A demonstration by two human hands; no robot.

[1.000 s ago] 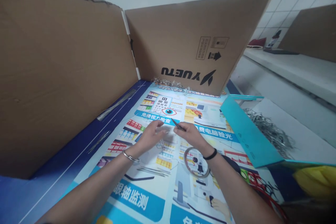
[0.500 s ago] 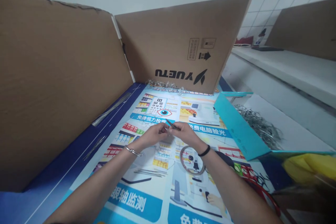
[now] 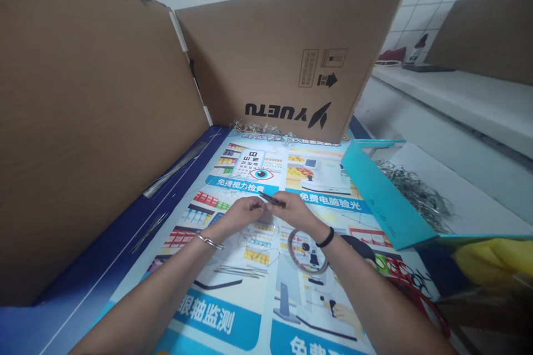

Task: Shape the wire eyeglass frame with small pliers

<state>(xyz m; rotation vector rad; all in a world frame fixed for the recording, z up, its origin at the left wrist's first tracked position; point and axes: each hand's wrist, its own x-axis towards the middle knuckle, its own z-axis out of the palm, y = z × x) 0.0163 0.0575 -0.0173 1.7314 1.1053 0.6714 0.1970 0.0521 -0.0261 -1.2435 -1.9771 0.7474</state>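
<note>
Over the printed sheet on the table, my left hand (image 3: pixel 246 212) and my right hand (image 3: pixel 291 208) meet at the fingertips. A small dark pointed tool (image 3: pixel 270 199), like tweezers or small scissors, is held in my right hand, its tip aimed up and left. My left fingers are pinched together on something too small to make out. Thin wire seems to loop below the hands. A coil of wire (image 3: pixel 290 252) lies beside my right wrist, and several short wire pieces (image 3: pixel 239 271) lie nearer my left forearm.
Cardboard panels (image 3: pixel 95 122) stand at the left and back (image 3: pixel 270 66). A teal box (image 3: pixel 383 205) at the right holds tangled wire (image 3: pixel 416 191). Bundles of thin strips (image 3: pixel 175 169) lie at the left. A yellow bag (image 3: pixel 495 260) and a red ring-shaped object (image 3: pixel 431 305) are at the lower right.
The dark tool has turned to a flatter angle, its tip now further left above my left fingertips. The whole view has shifted slightly.
</note>
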